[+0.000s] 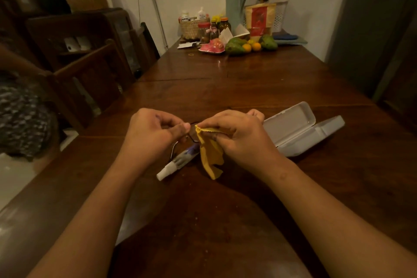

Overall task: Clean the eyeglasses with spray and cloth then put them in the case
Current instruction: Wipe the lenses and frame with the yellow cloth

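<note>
I see left hand (155, 131) pinching thin dark wire eyeglasses (173, 149) steady. Right hand (239, 135) pinches yellow cloth (211, 158), presumably over a lens. White plastic case (300, 131) lies open toward table's right edge, ready.

mustard-yellow cleaning cloth (211, 156); white plastic hinged case (300, 130); clear spray pen (178, 161), white cap, purple label; dark brown wooden table (248, 88)

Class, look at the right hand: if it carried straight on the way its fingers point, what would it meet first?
Probably the thumb tip of the left hand, which almost touches the yellow cloth that the right hand pinches. The eyeglasses sit just below, though depth is unclear.
</note>
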